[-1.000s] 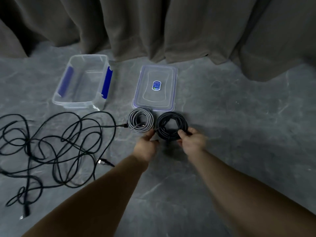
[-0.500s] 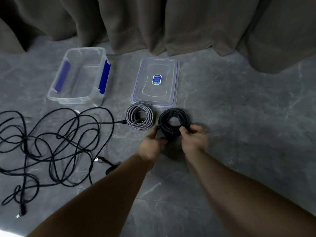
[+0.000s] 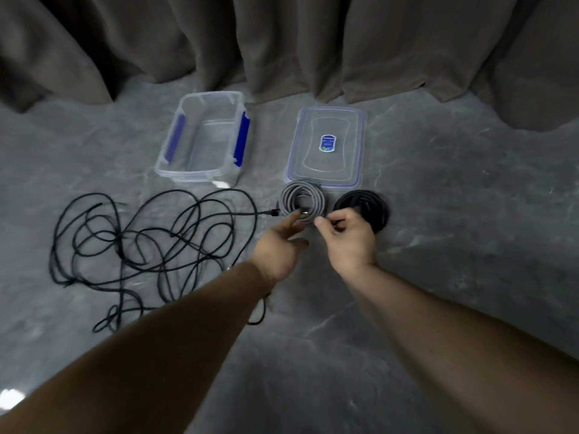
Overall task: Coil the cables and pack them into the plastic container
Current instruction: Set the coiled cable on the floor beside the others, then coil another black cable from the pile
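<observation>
The left hand [image 3: 279, 245] is held with fingers extended, the fingertips reaching the near edge of the grey coiled cable [image 3: 301, 203], while the right hand [image 3: 347, 238] is seen with fingers curled and thumb against forefinger; whether anything is pinched cannot be told through the blur. Just beyond the right hand the black coiled cable [image 3: 372, 208] is laid flat on the floor [image 3: 454, 214], with the lid [image 3: 327, 145] further beyond. The plastic container [image 3: 203, 136] is found beyond and left of the left hand, the loose black cable [image 3: 150, 245] sprawled to its left
</observation>
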Demonstrator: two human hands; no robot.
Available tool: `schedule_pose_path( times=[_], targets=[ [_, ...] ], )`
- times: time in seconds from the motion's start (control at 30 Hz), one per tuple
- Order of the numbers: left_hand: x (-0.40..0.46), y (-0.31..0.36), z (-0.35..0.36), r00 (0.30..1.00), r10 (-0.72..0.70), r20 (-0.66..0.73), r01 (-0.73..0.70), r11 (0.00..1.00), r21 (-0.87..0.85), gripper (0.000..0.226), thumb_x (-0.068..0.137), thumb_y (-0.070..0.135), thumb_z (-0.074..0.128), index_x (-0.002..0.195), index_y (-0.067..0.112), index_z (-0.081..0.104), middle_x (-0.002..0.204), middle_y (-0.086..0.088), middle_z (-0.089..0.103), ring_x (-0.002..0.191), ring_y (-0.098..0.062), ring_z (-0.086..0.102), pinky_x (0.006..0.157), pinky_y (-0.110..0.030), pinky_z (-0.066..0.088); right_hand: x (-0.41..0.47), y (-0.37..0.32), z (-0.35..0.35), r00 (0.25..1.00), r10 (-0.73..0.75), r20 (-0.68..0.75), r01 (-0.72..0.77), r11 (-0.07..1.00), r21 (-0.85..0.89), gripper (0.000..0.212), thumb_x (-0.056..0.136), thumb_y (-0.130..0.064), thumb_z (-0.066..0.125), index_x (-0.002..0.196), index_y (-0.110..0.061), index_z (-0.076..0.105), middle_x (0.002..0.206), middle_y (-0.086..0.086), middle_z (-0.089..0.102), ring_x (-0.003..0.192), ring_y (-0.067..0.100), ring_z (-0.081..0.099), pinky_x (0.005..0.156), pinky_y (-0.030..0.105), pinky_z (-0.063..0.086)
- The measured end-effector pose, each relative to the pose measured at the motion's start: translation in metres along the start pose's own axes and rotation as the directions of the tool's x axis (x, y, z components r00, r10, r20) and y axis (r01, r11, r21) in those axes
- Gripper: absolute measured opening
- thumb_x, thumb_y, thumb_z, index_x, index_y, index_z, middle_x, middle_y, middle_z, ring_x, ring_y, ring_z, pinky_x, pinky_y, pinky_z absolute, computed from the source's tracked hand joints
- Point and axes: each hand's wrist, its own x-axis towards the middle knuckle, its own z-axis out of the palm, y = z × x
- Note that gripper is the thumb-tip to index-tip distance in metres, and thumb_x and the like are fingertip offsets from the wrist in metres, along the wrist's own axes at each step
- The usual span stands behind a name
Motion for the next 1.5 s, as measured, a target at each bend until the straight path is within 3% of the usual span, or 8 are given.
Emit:
schedule_pose_path(
  times=[0.27, 0.5, 0.7, 0.87, 1.03, 1.17, 1.27, 1.5],
  targets=[
    [-0.04, -0.034, -0.151, 0.976, 0.021, -0.215, 0.018, 0.984, 0.177, 0.049, 0.091, 0.0, 0.062, 0.135, 0.019, 0.054, 0.117, -0.005, 0.065, 0.088, -0.014, 0.062, 0.07, -0.018, 0.05, -0.034, -0.042, 0.07, 0.883, 0.04, 0.468, 0.071, 0.974, -0.217, 0.032, 0.084, -0.01, 0.065, 0.056, -0.021, 0.055, 0.072, 0.009, 0.063, 0.072, 0.028, 0.062, 0.069, 0.038, 0.05],
    [-0.072, -0.085, -0.133, 0.968, -0.201, -0.152, 0.196, 0.979, -0.045, 0.018, 0.089, 0.024, 0.069, 0.097, 0.008, 0.066, 0.096, -0.014, 0.069, 0.067, -0.011, 0.065, 0.055, -0.019, 0.049, -0.073, -0.012, 0.099, 0.799, 0.218, 0.56, 0.138, 0.841, -0.524, 0.024, 0.082, -0.021, 0.072, 0.104, -0.014, 0.067, 0.106, 0.007, 0.067, 0.099, 0.025, 0.063, 0.087, 0.031, 0.049],
    [-0.069, -0.085, -0.12, 0.972, -0.216, -0.087, 0.222, 0.972, 0.07, 0.013, 0.087, 0.015, 0.07, 0.079, 0.004, 0.069, 0.068, -0.007, 0.065, 0.049, -0.009, 0.056, 0.042, -0.017, 0.041, -0.087, 0.0, 0.112, 0.828, 0.29, 0.481, -0.04, 0.885, -0.465, 0.015, 0.081, -0.012, 0.071, 0.091, -0.005, 0.063, 0.094, 0.017, 0.068, 0.091, 0.034, 0.066, 0.083, 0.049, 0.055],
    [-0.062, -0.073, -0.137, 0.964, -0.247, -0.097, 0.21, 0.933, -0.292, 0.007, 0.092, 0.002, 0.06, 0.087, 0.006, 0.061, 0.071, -0.009, 0.063, 0.042, -0.005, 0.055, 0.044, -0.016, 0.049, -0.085, -0.019, 0.107, 0.888, 0.319, 0.332, -0.171, 0.898, -0.406, 0.022, 0.088, -0.024, 0.066, 0.083, -0.004, 0.061, 0.075, 0.01, 0.059, 0.072, 0.025, 0.058, 0.063, 0.032, 0.046],
    [-0.069, -0.059, -0.167, 0.978, -0.194, -0.072, 0.142, 0.885, -0.443, 0.014, 0.097, 0.007, 0.056, 0.086, 0.01, 0.064, 0.068, -0.002, 0.068, 0.053, -0.007, 0.059, 0.049, -0.016, 0.051, -0.092, -0.063, 0.112, 0.836, 0.356, 0.419, -0.42, 0.905, 0.068, 0.015, 0.091, 0.0, 0.056, 0.081, -0.011, 0.056, 0.069, 0.011, 0.057, 0.055, 0.018, 0.053, 0.05, 0.026, 0.04],
    [-0.075, -0.054, -0.183, 0.96, -0.157, -0.233, 0.112, 0.974, -0.197, 0.009, 0.091, 0.017, 0.067, 0.097, 0.017, 0.06, 0.087, -0.005, 0.067, 0.065, -0.014, 0.061, 0.043, -0.016, 0.044, -0.095, -0.097, 0.111, 0.88, 0.191, 0.435, -0.316, 0.919, 0.235, 0.023, 0.093, 0.001, 0.053, 0.112, -0.012, 0.055, 0.069, 0.004, 0.06, 0.05, 0.011, 0.053, 0.045, 0.02, 0.037],
    [-0.074, -0.044, -0.2, 0.889, 0.019, -0.458, -0.033, 0.999, -0.022, 0.027, 0.094, 0.017, 0.062, 0.12, 0.018, 0.06, 0.104, -0.003, 0.068, 0.078, -0.015, 0.062, 0.066, -0.021, 0.051, -0.095, -0.11, 0.1, 0.911, 0.091, 0.403, -0.191, 0.958, 0.216, 0.028, 0.095, -0.003, 0.052, 0.122, -0.004, 0.055, 0.068, 0.002, 0.06, 0.037, 0.002, 0.05, 0.04, 0.017, 0.038],
    [-0.091, 0.022, -0.2, 0.853, 0.32, -0.413, -0.324, 0.944, 0.062, 0.023, 0.097, 0.018, 0.057, 0.118, 0.024, 0.065, 0.068, 0.005, 0.059, 0.048, -0.002, 0.044, 0.049, -0.012, 0.041, -0.093, -0.174, 0.06, 0.894, -0.231, 0.383, 0.193, 0.972, 0.134, 0.023, 0.095, -0.005, 0.051, 0.113, -0.009, 0.066, 0.071, -0.003, 0.063, 0.042, 0.0, 0.05, 0.052, 0.019, 0.046]
  ],
)
